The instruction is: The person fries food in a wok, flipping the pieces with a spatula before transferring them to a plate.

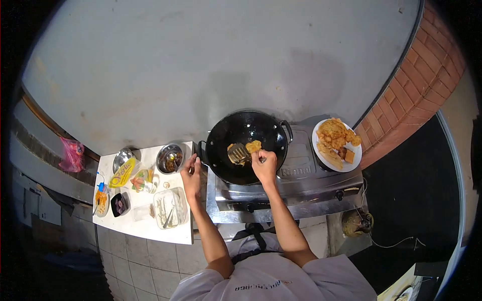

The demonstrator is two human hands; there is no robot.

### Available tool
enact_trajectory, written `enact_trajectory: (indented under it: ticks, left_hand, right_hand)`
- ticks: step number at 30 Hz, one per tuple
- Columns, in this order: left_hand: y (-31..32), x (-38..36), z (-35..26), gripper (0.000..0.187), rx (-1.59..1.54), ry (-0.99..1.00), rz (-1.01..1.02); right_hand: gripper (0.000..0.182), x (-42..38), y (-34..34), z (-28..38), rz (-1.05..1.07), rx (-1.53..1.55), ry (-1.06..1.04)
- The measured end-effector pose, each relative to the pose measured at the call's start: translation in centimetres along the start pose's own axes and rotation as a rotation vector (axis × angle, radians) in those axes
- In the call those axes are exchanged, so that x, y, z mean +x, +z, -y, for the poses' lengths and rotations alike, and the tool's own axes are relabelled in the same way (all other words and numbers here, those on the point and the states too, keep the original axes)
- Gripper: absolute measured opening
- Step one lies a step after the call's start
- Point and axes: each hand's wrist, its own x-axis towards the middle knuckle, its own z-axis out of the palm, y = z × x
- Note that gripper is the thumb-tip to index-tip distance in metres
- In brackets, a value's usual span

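A black wok [236, 126] sits on the left side of a metal gas stove [296, 188]. My right hand [264, 165] is closed round the handle of a slotted spatula [238, 152], whose head lies over a browned fried piece at the wok's left. Beside it is a smaller yellow fried piece [253, 146], just above my right hand. My left hand [191, 175] is by the wok's left handle [201, 151], fingers pointing up and slightly apart; whether it touches the handle is unclear.
A white plate of fried food [332, 134] stands on the stove's right. On the white table [145, 228] at left are metal bowls [169, 159], a yellow packet [122, 173], a black bowl [120, 204] and a clear container [170, 208]. A gas cylinder [354, 222] stands below right.
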Motion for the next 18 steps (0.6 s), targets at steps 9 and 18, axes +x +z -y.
enact_trajectory:
  ticks: [9, 18]
  left_hand:
    - [0.26, -0.17, 0.03, 0.035, 0.026, 0.022, -0.011]
    - [0.73, -0.19, -0.26, 0.04, 0.006, -0.005, -0.018]
  right_hand:
    - [0.024, 0.42, -0.3, 0.4, 0.014, -0.04, 0.004]
    - [0.022, 0.25, -0.28, 0.24, 0.031, -0.019, 0.055]
